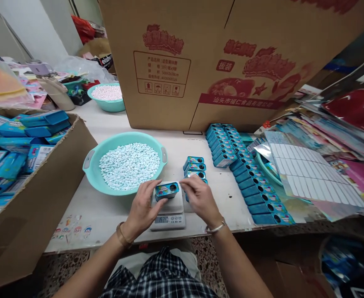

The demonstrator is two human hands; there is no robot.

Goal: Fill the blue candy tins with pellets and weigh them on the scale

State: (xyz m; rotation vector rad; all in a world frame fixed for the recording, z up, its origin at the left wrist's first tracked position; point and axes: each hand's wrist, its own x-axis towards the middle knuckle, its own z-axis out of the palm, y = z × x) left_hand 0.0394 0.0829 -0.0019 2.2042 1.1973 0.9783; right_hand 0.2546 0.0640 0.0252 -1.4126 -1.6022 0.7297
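A small blue candy box [166, 190] with a dark round hole in its top rests over the pan of a digital scale [169, 222]. My left hand [142, 207] is closed around the box's left end, thumb in front and fingers behind. Beside its right end, my right hand [201, 200] pinches thumb and forefinger together; what lies between them, if anything, is too small to name. Several similar blue boxes [195, 167] stand in a short row just behind the right hand. Left of the scale sits a turquoise basin [124, 138] with pale blue candies [128, 165].
An open carton [42, 207] of blue boxes stands at the left. Long rows of blue boxes [256, 188] line the table's right side, near stacked printed sheets [315, 174]. A large printed carton [213, 66] blocks the back. Another basin [112, 106] holds pink candies.
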